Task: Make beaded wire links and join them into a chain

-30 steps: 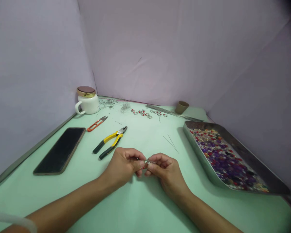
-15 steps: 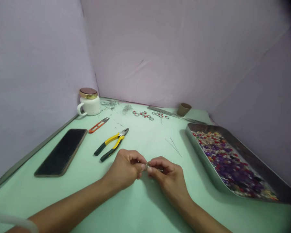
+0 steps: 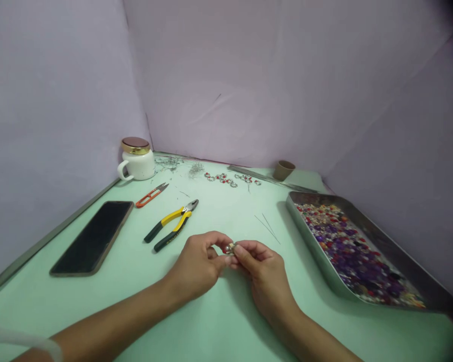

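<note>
Between the fingertips of both hands is a small beaded ring [image 3: 229,248], silvery with a red bead at its left side. My left hand [image 3: 200,261] pinches it from the left with thumb and forefinger. From the right, my right hand [image 3: 266,271] grips it with thumb and fingers, covering part of it. Pliers [image 3: 173,223] with yellow and black handles lie just beyond my left hand. Two thin wire pieces [image 3: 268,227] rest on the table past my right hand. Farther back lie several similar red and silver beaded rings [image 3: 222,179].
A metal tray [image 3: 324,274] of mixed beads stands at the right. On the left are a phone [image 3: 92,239], orange thread snips [image 3: 151,195] and a white lidded mug [image 3: 139,163]. Tangled wire [image 3: 196,170], a bundle of straight wires [image 3: 260,176] and a brown cup [image 3: 284,171] sit along the back.
The beaded ring has been raised and turned between my fingers, so its red bead and round shape now show. Both hands stay close together. The view has shifted slightly.
</note>
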### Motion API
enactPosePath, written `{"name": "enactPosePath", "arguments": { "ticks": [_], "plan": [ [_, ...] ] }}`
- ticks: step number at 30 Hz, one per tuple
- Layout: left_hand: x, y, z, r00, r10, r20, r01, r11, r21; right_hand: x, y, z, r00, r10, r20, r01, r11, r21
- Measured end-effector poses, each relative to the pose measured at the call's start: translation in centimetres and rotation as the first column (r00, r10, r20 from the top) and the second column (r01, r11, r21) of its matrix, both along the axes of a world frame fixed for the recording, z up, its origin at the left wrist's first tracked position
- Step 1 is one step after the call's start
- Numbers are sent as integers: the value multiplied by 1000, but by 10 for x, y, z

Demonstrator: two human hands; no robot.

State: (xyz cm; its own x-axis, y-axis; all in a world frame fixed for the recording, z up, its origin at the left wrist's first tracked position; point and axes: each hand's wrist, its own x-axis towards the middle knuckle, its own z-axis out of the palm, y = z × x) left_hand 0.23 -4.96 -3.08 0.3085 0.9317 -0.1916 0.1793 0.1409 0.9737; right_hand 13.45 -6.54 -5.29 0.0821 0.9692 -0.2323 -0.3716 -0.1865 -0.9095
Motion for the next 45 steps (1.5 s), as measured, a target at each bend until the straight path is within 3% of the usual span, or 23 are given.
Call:
{"name": "enactPosePath", "arguments": {
  "ticks": [3, 9, 19, 21, 26, 30, 39, 41, 45],
  "plan": [
    [1, 1, 0, 996, 13, 86, -8, 998, -55, 1, 1, 0, 998, 52, 38, -53, 999, 10],
    [0, 4, 8, 984, 65, 164, -42, 989, -138, 4, -2, 7, 928, 84, 363, -137, 983, 123],
    [-2, 4, 4, 995, 10, 95, 3, 991, -135, 9, -5, 1, 645, -108, 756, -300, 874, 382],
    [-2, 5, 4, 997, 9, 80, 1, 991, -133, 10, -5, 0, 629, -127, 767, -310, 864, 397],
    [-1, 4, 5, 993, 7, 114, 8, 992, -128, 10, -4, -1, 682, -137, 718, -230, 893, 388],
    [1, 2, 4, 991, -17, 133, 37, 988, -149, 10, -4, -2, 637, -161, 754, -222, 898, 380],
    [-4, 6, 8, 984, -172, -43, 162, 971, -178, 11, -5, -1, 617, -170, 768, -397, 775, 491],
    [-4, 6, 7, 987, -155, -38, 145, 972, -185, 10, -6, -2, 622, -167, 765, -389, 782, 486],
    [1, 1, 0, 996, -75, 39, 82, 976, -203, 9, -6, -2, 632, -142, 762, -312, 854, 418]
  ]
}}
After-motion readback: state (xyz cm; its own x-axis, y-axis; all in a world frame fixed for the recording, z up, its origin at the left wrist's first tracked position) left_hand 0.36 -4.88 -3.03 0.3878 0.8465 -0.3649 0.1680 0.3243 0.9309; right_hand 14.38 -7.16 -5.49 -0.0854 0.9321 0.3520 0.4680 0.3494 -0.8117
